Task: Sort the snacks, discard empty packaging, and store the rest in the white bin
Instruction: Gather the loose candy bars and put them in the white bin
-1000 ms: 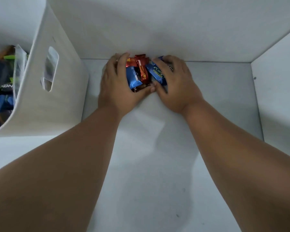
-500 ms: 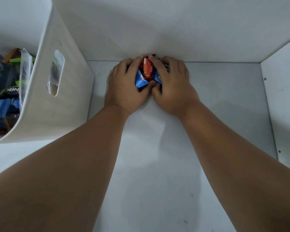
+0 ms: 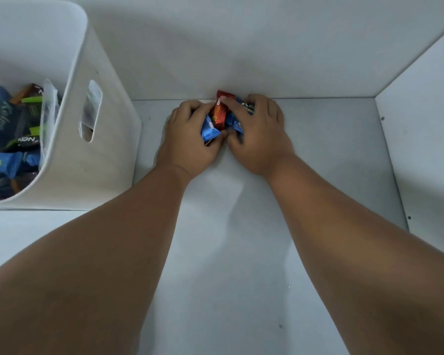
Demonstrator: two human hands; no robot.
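Snacks (image 3: 219,116): red and blue packets, bunched at the back wall (image 3: 241,47), tighter than a second ago. Left hand (image 3: 190,139), right hand (image 3: 260,134): fingers curled round the bunch, now drawn closer together. Bin (image 3: 87,155): well left, part filled. The bunch looks ready to lift across.

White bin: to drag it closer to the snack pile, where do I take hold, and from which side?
Take the handle slot in the white bin wall that faces the snack packets, coming from that side with fingers hooked through. The walls look smooth and tall, so the cutout is probably the surest grip. The left hand is nearer, but it grips those packets.
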